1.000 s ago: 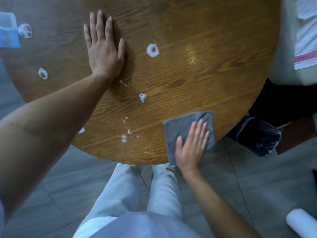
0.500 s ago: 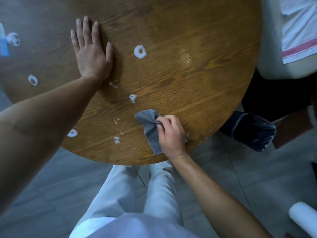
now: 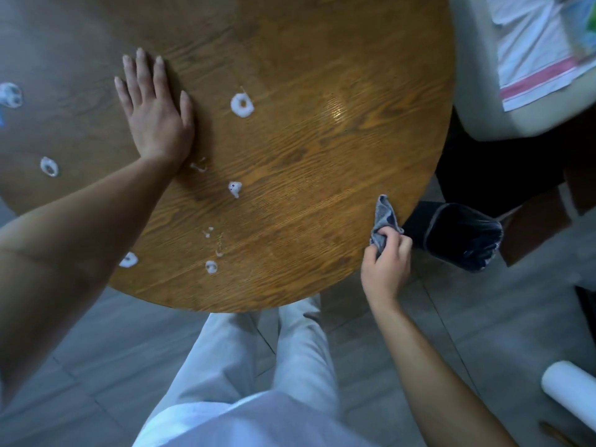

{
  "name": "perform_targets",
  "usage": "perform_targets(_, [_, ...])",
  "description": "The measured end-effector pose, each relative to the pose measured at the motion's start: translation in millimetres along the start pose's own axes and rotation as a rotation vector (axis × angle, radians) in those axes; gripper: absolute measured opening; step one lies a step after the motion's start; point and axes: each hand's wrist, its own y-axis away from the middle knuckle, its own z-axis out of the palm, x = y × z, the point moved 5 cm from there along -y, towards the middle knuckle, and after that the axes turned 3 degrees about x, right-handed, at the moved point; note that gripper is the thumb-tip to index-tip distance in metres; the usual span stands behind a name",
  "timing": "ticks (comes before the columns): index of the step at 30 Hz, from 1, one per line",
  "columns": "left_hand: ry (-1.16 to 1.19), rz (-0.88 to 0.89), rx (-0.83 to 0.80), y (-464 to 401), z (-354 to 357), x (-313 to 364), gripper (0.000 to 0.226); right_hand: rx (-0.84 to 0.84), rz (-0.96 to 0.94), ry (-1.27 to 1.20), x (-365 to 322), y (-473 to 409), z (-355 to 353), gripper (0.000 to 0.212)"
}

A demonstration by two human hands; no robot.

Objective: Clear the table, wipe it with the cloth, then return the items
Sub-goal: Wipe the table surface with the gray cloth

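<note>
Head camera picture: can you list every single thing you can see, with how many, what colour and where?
table: one, brown wood, round, fills the upper middle
foam blobs: about nine, white, scattered on the table's left and middle
cloth: one, grey, bunched at the table's right edge
bin: one, black bag inside, on the floor right of the table
seat: one, pale, top right
fabric: one, white with a pink stripe, on the seat
roll: one, white, bottom right corner
floor: grey tiles, below
trousers: light grey, bottom middle
left hand: flat on the table
right hand: gripping the cloth
</note>
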Motion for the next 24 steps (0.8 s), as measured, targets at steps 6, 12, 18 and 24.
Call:
perform_targets(6, [0.001,-0.005,-0.004,0.3,0.0,0.7,0.068,-0.084,0.005,0.039,-22.9,24.9,11.8,0.028])
perform_targets(12, [0.031,-0.011,-0.009,-1.4,-2.7,-1.1,0.067,-0.129,-0.072,-0.208,-70.9,39.4,15.5,0.021])
perform_targets(18, [0.086,0.023,0.01,0.7,-9.8,-18.7,0.057,0.131,-0.285,-0.418,-174.4,-35.2,-32.4,0.021])
perform_targets(24, [0.081,0.042,0.033,-2.9,-13.9,-35.9,0.053,0.293,-0.702,-0.284,-293.8,-91.5,-20.5,0.019])
